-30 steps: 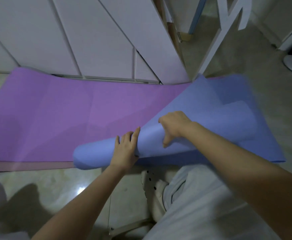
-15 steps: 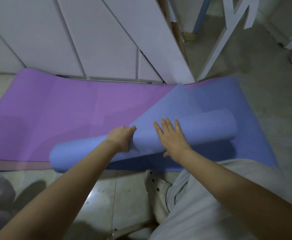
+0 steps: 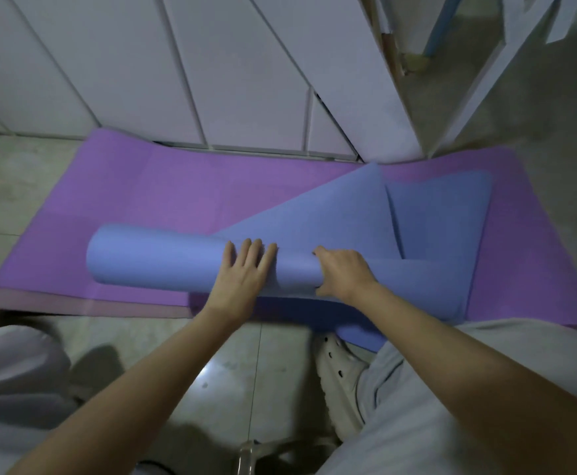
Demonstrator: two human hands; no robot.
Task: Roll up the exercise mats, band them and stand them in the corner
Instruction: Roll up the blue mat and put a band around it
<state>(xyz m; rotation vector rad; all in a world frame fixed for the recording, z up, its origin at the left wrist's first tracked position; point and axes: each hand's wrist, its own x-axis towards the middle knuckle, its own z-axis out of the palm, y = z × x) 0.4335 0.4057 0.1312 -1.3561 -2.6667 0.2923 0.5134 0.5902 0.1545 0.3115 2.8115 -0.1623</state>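
A blue exercise mat (image 3: pixel 427 214) lies partly rolled on top of a flat purple mat (image 3: pixel 163 197) on the floor. Its rolled part (image 3: pixel 156 262) lies skewed, with the roll's left end over the purple mat. My left hand (image 3: pixel 246 279) presses flat on the roll with its fingers straight. Just to the right, my right hand (image 3: pixel 343 272) grips the roll, fingers curled over its top. The unrolled blue sheet spreads away to the right and far side.
White cabinet doors (image 3: pixel 184 70) stand right behind the mats. A white frame leg (image 3: pixel 496 66) rises at the far right. My knee and a white shoe (image 3: pixel 341 375) are close to the mat's near edge on the tiled floor (image 3: pixel 246 371).
The roll has shifted to the left over the purple mat. My left hand went from gripping to flat on the roll; my right hand went from flat to gripping it.
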